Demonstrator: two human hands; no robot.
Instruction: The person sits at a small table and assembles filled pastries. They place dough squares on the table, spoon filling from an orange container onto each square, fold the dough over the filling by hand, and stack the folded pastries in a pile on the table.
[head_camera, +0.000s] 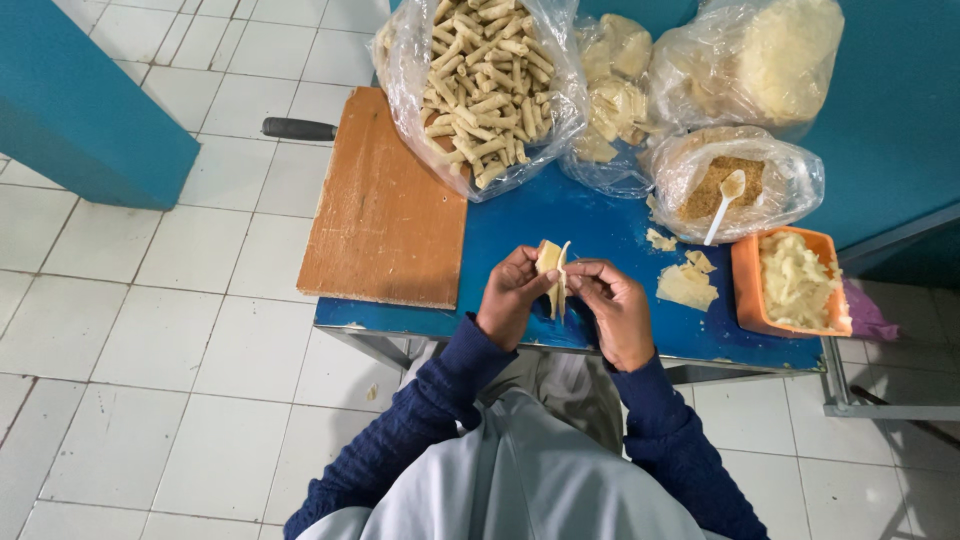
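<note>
Two hands meet over the blue table's (600, 215) near edge: left hand (510, 300) and right hand (612, 308) both pinch a pale folded wrapper (550, 272), held upright, apparently to keep its fold closed. Orange tub of filling (745, 290) sits just right, within reach; bag of finished rolls (480, 80) lies farther back.

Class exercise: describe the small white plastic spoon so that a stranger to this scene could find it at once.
Start at the blue table, then go to its right side, behind the orange tub. There an open clear bag of brown crumbs sits, and the white spoon stands in it, the only utensil among the bags.
</note>
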